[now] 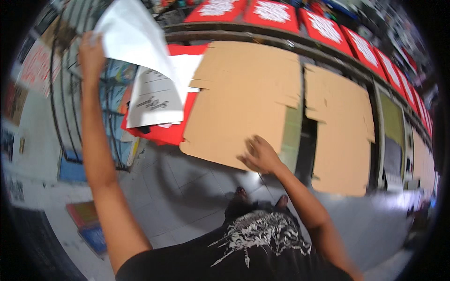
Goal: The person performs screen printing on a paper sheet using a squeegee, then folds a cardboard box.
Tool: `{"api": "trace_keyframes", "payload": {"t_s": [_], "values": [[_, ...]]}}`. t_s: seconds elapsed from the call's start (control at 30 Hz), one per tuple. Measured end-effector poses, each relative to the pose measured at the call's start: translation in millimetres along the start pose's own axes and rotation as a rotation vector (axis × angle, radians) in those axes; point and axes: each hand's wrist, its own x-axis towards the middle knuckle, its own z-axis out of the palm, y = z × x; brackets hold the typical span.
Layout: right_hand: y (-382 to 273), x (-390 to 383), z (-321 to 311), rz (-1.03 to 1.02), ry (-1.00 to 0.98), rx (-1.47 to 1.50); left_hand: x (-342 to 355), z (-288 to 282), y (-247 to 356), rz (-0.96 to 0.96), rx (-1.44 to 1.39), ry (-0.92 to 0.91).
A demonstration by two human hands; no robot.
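My left hand (92, 57), raised at the far left, grips the edge of a white paper sheet (133, 35), which bends over a stack of printed sheets. Beneath it lies a printed white sheet (155, 103) with dark lettering, on top of red fabric (188, 110). My right hand (260, 155) hovers over or rests on the near edge of a large tan cardboard sheet (239, 98), fingers spread and slightly blurred; I cannot tell whether it touches. No object shows in the right hand.
Another cardboard piece (344, 140) lies to the right. Red printed pieces (272, 14) line the far rail. A black wire rack (65, 107) stands at the left. Books (91, 234) lie low at the left, and grey floor tiles (187, 182) show below.
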Motion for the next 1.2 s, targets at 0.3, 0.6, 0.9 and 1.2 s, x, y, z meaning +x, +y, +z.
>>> {"api": "trace_keyframes", "payload": {"t_s": [0.3, 0.6, 0.9, 1.2], "values": [[-82, -8, -121, 0.111, -0.156, 2.017, -66, -59, 112, -0.469, -0.985, -0.109], [87, -132, -324, 0.219, 0.502, 1.340, -160, -61, 424, -0.715, -1.638, -0.437], [202, -243, -462, -0.022, 0.634, 0.967, -198, -27, 605, -0.662, -1.687, -0.516], [247, -367, -313, 0.534, 0.748, 0.614, -397, -61, 623, -1.010, -1.211, -0.936]]}}
